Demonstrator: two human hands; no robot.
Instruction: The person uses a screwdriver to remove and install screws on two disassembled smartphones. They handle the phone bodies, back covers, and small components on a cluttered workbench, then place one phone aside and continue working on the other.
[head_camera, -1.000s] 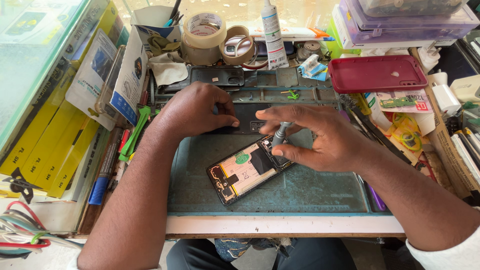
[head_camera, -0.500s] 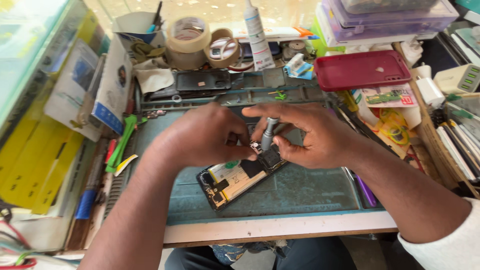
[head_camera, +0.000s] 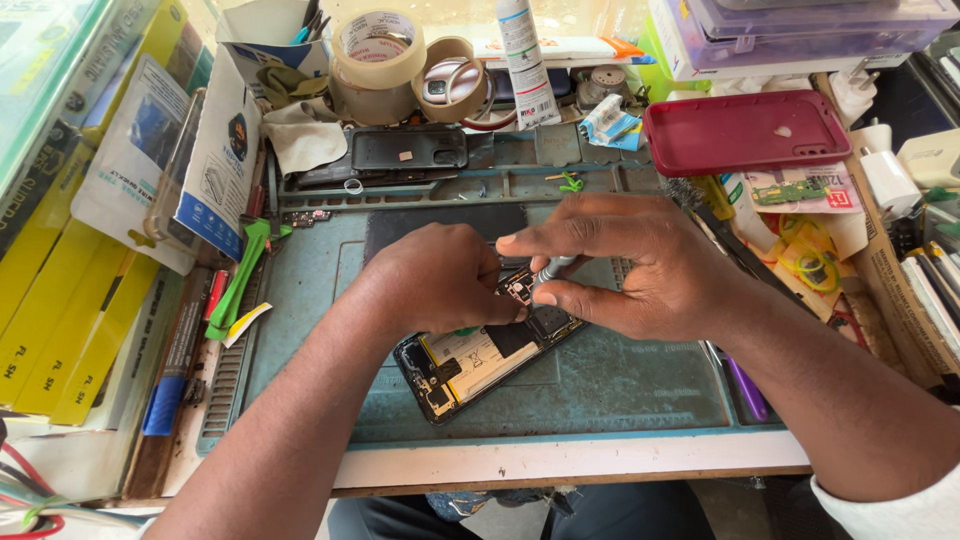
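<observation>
Workbench (head_camera: 560, 462) filled the frame, pale front edge running along the bottom. A teal work mat (head_camera: 640, 390) covered its middle. Daylight came in bright along the top centre, washing out the far edge. Glass case (head_camera: 40, 70) stood at upper left. Clear plastic storage boxes (head_camera: 800, 30) were stacked at upper right.

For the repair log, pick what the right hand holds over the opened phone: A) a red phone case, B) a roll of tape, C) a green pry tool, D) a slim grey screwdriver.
D: the right hand pinches a slim grey screwdriver with its tip down on the opened phone, which the left hand steadies on the work mat.
</observation>
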